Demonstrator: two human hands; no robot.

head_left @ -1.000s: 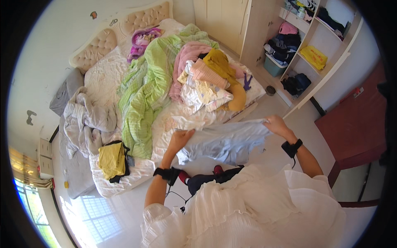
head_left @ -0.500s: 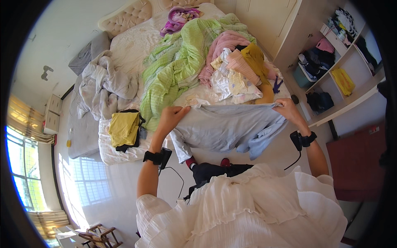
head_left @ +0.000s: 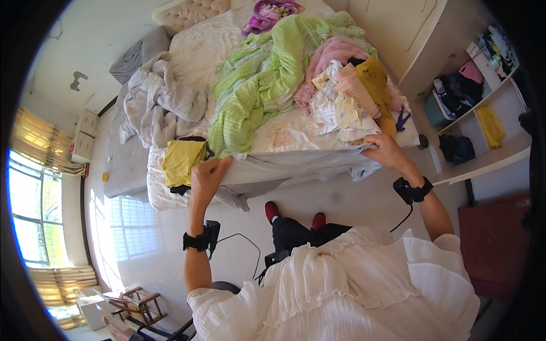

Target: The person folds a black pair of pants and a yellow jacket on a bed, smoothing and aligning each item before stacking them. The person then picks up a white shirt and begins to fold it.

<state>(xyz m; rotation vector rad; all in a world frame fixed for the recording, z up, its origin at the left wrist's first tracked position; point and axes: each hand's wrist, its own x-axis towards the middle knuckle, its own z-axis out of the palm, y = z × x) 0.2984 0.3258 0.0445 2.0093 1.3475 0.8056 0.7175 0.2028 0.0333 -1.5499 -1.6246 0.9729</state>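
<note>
A pale grey-blue garment [head_left: 284, 167] is stretched wide in front of me, along the near edge of the bed [head_left: 250, 136]. Pinching its upper left corner is my left hand [head_left: 206, 179], closed and close to a folded yellow garment [head_left: 183, 162]. My right hand [head_left: 387, 153] grips the upper right corner, fingers closed. The cloth hangs loose below, seen at a steep slant, so its kind cannot be made out. Under the yellow garment lies some black cloth [head_left: 181, 189] on the bed's corner.
A green striped quilt [head_left: 256, 85], a grey blanket [head_left: 162, 96], a pink blanket [head_left: 335, 51] and a clothes pile [head_left: 355, 105] cover parts of the bed. An open wardrobe [head_left: 472, 125] stands right, near a dark red box [head_left: 493, 244]. A wooden chair [head_left: 139, 304] is lower left.
My left hand has moved left and nearer to me, pulling the garment wider. The cloth has swung up toward the bed, uncovering both red shoes. The view has shifted slightly.
</note>
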